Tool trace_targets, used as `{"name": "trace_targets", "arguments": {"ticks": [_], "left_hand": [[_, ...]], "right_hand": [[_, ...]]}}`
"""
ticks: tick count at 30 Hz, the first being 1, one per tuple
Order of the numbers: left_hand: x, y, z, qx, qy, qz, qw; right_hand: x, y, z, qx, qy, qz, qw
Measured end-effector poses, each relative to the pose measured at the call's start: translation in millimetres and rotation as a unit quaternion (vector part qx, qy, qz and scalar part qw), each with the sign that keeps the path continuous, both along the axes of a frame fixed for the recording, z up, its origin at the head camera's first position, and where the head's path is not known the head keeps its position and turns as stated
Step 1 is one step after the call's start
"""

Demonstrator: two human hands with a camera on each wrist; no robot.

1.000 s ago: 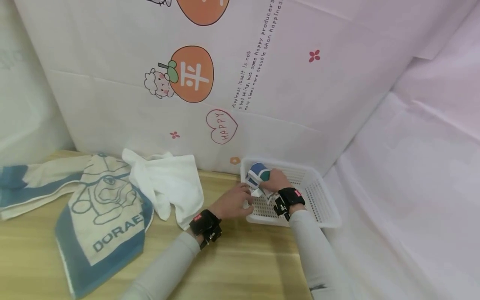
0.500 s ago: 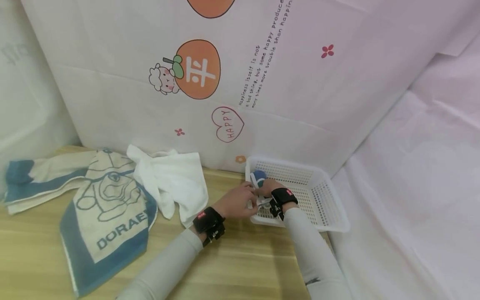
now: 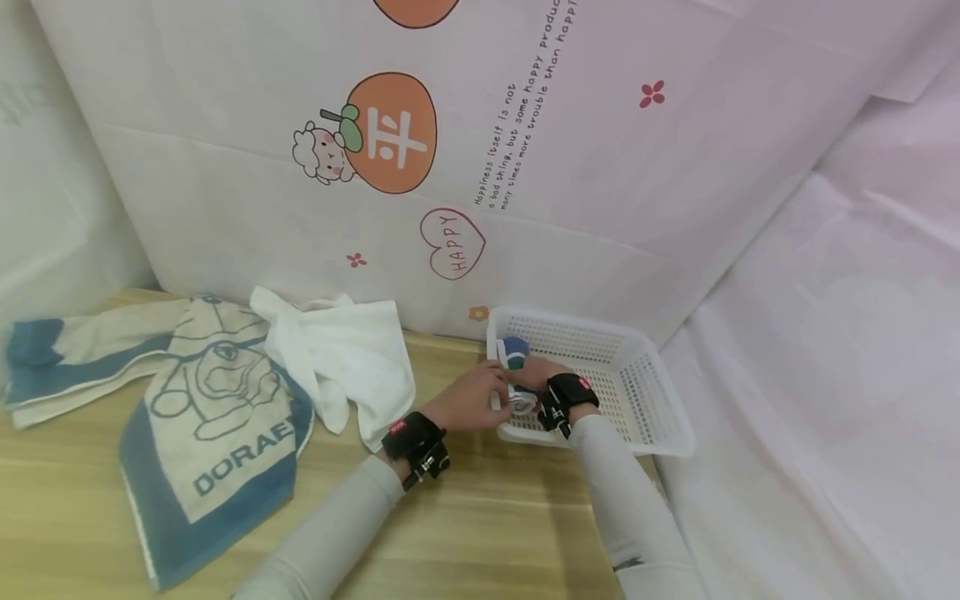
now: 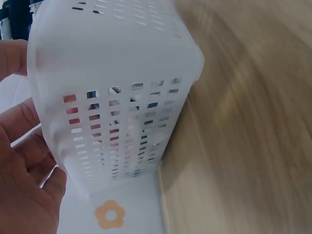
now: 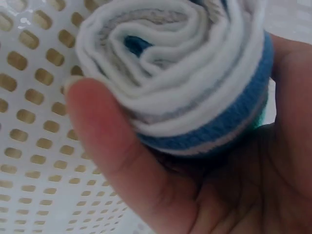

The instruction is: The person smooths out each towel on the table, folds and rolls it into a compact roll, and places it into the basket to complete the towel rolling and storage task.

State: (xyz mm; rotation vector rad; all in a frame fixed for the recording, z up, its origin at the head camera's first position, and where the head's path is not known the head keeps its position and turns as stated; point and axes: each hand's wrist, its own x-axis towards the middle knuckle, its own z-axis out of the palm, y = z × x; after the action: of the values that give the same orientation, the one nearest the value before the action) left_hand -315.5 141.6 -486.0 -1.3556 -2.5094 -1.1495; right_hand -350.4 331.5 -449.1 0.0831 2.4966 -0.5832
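Head view | Right hand (image 3: 538, 372): fingers and thumb curled round rolled towel (image 5: 161, 63), inside white basket (image 3: 651, 404) at nine o'clock | Left hand (image 3: 471, 398): fingers bent at basket's eight o'clock, hold unclear

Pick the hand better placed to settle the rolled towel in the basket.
Probably the right hand: it grips the rolled towel inside the basket, while the left hand is at the basket's rim.

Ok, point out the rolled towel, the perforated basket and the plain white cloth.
rolled towel (image 5: 170, 80): right wrist view, its spiral end
perforated basket (image 4: 126, 108): left wrist view, an outer wall
plain white cloth (image 3: 360, 346): head view, near its middle
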Motion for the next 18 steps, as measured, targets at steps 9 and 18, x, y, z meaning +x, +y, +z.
{"name": "trace_targets", "arguments": {"ticks": [9,18], "left_hand": [[8.3,-17.2,-4.3,0.006,-0.026,-0.01,0.9996],[43.1,-86.6,10.4,-0.012,-0.071,0.108,0.9916]], "right_hand": [[-3.3,7.8,2.5,0.004,0.027,0.005,0.9996],[8.8,-15.2,49.7,0.016,0.203,0.096,0.9742]]}}
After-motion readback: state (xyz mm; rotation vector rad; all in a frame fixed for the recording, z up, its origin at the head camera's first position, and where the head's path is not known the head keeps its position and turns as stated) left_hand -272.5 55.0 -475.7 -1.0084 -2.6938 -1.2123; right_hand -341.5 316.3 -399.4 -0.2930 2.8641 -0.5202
